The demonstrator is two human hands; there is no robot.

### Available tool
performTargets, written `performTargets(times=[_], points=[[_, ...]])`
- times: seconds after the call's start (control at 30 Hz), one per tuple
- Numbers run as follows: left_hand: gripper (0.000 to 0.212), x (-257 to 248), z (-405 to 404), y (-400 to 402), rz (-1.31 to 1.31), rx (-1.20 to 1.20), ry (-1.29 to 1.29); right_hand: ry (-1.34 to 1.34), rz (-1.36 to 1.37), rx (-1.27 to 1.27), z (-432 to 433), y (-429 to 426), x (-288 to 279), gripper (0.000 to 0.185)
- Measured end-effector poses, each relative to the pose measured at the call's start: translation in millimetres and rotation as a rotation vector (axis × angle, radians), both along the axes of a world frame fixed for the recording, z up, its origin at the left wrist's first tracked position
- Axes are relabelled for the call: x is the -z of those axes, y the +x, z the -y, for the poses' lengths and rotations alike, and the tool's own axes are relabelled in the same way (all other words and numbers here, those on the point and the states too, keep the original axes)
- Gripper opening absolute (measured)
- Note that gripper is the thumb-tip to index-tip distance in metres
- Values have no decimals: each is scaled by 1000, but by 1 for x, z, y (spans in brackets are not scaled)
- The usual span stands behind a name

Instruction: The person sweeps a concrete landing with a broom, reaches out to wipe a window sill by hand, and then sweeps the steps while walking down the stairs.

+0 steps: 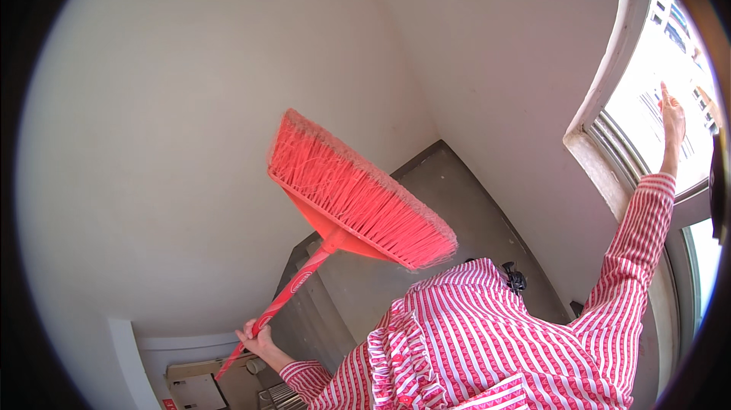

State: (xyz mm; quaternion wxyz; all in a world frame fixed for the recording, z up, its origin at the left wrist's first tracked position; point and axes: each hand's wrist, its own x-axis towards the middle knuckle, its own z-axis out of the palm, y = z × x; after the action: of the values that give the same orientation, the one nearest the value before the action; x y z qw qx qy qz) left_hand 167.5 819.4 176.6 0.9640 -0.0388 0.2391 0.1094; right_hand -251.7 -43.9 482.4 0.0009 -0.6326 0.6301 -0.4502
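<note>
My left hand (260, 337) grips the red-striped handle of a push-style floor broom (365, 199). Its head is raised, with coral-red bristles turned upward and greyish dust and hair along their tips. The handle runs down to the lower left past my fingers. Out at the far right, my right hand (674, 119) reaches up in front of the bright window (645, 79). One finger is extended and nothing shows in that hand. Whether the fingertip touches the window pane cannot be told.
Pale walls (171, 153) meet in a corner above a grey floor (457, 193) with dark skirting. Steps (320, 307) descend at the lower left. A worn window sill (597, 173) juts out on the right. A black object (515, 277) shows beside my striped clothing.
</note>
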Motion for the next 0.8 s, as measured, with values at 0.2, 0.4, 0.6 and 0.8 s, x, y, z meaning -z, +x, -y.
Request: performTargets(times=[0.2,0.4,0.6,0.8], points=[[46,-34,7,-5,60,-20,97,-793,310,-760,-238,131,14,14],[46,-24,3,0,193,32,51,34,431,-1631,-315,283,44,30],[47,-38,7,-11,224,2,104,313,525,-1886,-340,347,56,32],[47,-42,-1,-20,302,74,67,439,642,-1963,-346,365,60,18]])
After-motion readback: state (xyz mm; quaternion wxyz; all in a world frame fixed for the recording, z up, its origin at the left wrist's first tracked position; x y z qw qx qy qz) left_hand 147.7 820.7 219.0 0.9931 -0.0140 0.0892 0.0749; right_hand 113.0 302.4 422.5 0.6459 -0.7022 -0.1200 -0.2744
